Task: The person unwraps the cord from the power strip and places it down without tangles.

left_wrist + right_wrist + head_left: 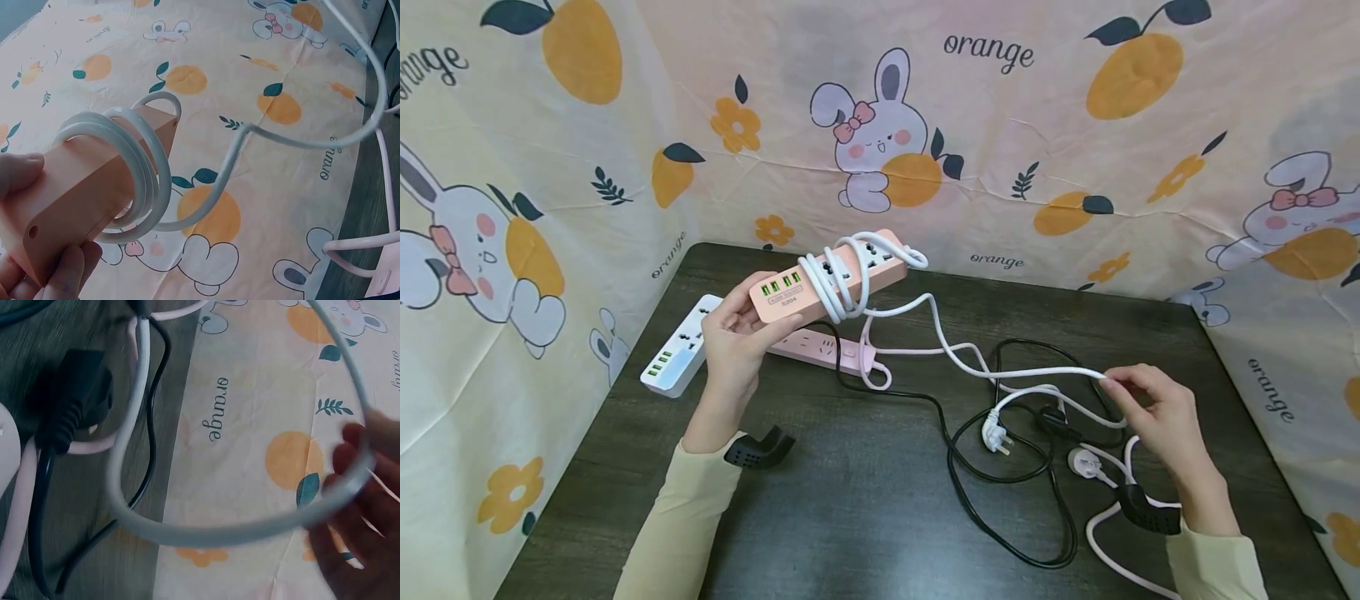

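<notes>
My left hand grips the near end of an orange power strip, raised above the table and tilted. Several turns of its white cord are wound around the strip's middle. From these coils the cord runs right to my right hand, which pinches it between thumb and fingers. In the left wrist view the strip shows its plain underside edge and the loops around it. In the right wrist view the cord bends in a wide curve from the fingers.
A white power strip and a pink power strip lie behind the left hand. A black cord loops across the table. A white plug, another pale plug and a black plug lie near the right hand.
</notes>
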A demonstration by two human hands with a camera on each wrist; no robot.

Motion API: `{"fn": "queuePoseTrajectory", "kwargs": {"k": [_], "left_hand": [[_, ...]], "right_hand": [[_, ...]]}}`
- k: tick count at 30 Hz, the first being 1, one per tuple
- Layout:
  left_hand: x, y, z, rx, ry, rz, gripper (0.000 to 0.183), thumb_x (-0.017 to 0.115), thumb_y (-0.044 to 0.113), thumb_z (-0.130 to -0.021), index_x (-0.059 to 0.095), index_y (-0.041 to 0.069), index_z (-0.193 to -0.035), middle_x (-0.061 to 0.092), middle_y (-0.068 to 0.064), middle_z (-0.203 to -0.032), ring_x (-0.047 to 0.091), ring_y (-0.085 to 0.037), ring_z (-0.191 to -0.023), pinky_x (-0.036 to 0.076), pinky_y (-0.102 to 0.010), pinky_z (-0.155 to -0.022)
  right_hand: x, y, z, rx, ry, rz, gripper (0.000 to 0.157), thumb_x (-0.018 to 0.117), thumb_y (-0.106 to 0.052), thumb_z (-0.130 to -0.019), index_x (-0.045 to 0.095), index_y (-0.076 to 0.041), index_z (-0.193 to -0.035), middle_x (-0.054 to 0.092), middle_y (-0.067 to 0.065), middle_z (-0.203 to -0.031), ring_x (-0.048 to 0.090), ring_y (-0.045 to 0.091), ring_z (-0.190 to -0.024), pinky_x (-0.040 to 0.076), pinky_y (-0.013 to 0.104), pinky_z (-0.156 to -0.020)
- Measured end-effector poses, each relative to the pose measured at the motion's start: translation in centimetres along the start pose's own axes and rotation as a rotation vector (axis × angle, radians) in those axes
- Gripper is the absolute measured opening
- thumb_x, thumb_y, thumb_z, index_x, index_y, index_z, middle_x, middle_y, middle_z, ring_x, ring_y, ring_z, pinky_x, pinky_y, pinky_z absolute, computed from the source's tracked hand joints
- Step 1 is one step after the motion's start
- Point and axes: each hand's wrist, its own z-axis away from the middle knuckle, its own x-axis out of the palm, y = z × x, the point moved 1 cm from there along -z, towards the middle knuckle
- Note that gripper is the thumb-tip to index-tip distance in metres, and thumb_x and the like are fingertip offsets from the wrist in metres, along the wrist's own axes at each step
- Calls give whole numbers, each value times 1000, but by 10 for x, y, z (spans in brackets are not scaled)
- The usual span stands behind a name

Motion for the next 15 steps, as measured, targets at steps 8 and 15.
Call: {"fn": "queuePoseTrajectory", "kwargs": {"k": [8, 15], "left_hand": [[3, 2, 0, 34, -30, 22, 53, 66, -24, -67, 56, -11, -117, 63, -11, -106, 63, -18, -94, 53, -25, -78], [4, 4, 0, 38, -40, 25, 53, 65, -25, -67, 51, -17, -118, 63, -11, -105, 63, -17, -92, 53, -24, -77]], "right_hand": [[5, 2, 6, -1, -425, 47, 18, 78, -2, -72, 67, -16, -75, 49, -14, -69, 41, 0, -63, 35, 19, -51], [14, -4, 7, 12, -695, -131, 18, 76, -5, -75, 64, -18, -72, 49, -18, -64, 41, -3, -57, 36, 20, -46]]}}
